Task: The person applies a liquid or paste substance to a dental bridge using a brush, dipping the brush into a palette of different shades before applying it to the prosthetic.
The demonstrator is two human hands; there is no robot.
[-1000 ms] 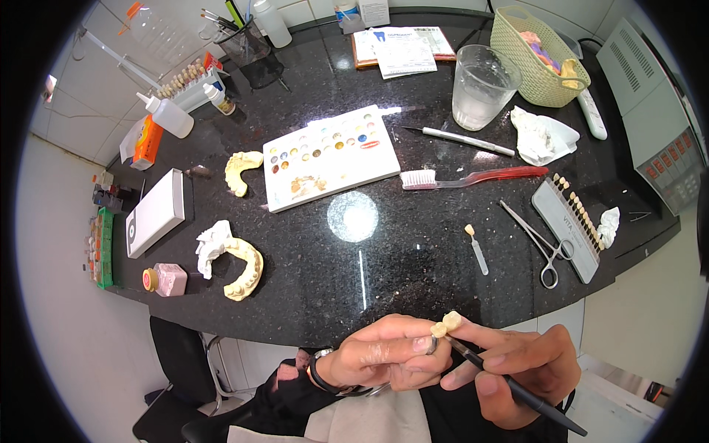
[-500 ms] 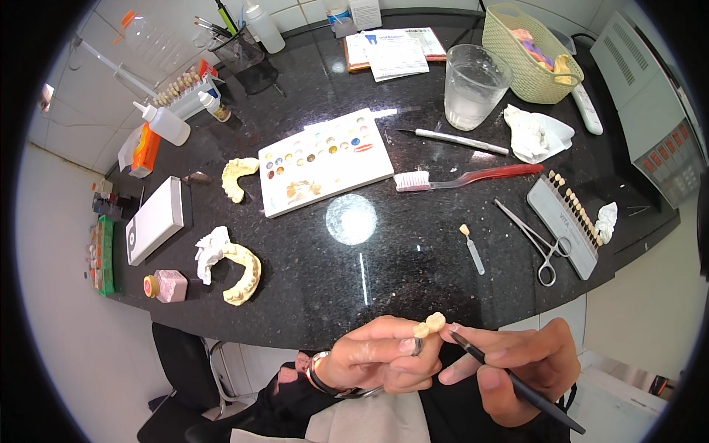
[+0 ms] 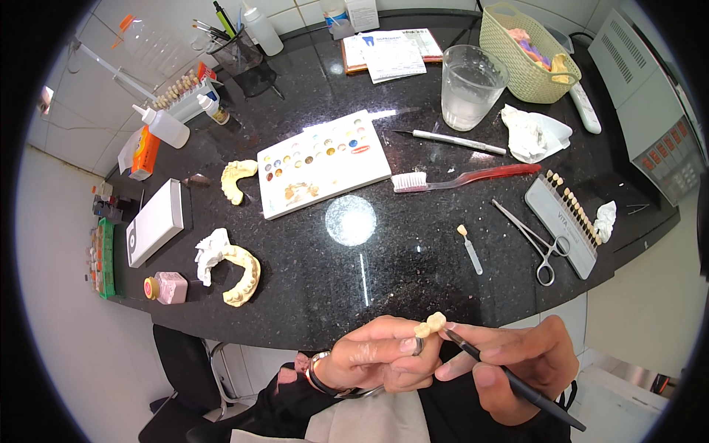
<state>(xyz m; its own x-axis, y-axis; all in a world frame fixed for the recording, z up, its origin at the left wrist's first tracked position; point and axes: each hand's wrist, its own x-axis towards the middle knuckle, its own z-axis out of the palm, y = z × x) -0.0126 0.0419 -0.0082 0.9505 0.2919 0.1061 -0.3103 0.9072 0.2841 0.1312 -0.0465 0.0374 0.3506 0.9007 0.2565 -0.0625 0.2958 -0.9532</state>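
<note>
Left hand (image 3: 380, 356) and tooth crowns (image 3: 430, 325) shifted leftward, near counter edge (image 3: 295, 342).

Dental lab: plaster tooth model (image 3: 249, 275), shade guide (image 3: 554, 214), palette (image 3: 332, 175).

Wearing a black sleeve (image 3: 295, 396) with pinkish patches (image 3: 288, 376), sporting a dark, shiny-edged band (image 3: 313, 375) at the left wrist (image 3: 331, 371), draping pale beige cloth (image 3: 362, 422) over black clothing (image 3: 461, 415), showing whitish smears (image 3: 362, 355) on the left hand (image 3: 384, 357)

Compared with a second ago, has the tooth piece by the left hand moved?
Yes, slightly left: the tooth piece now sits farther to the left of the tooth-tipped tab lying on the bench.
</note>
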